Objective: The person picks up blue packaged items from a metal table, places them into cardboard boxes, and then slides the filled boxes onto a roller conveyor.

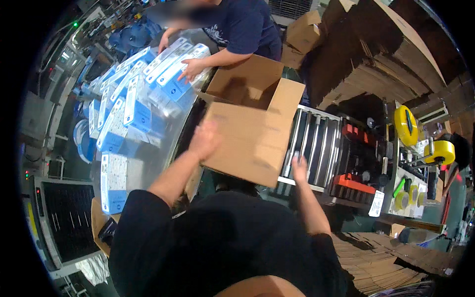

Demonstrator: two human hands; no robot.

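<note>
My left hand (205, 140) lies spread on the open cardboard box (247, 136), my right hand (299, 168) at its lower corner, grip unclear; best kept square on the roller conveyor (311, 141).

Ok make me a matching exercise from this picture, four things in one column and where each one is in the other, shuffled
Things:
1. open cardboard box
2. yellow tape rolls
3. blue and white packages
4. flat cardboard stack

Places:
A. lower right
B. far right, on the machine
C. centre, beside the roller conveyor
D. left, spread over the table

Pairs: 1-C, 2-B, 3-D, 4-A
</note>
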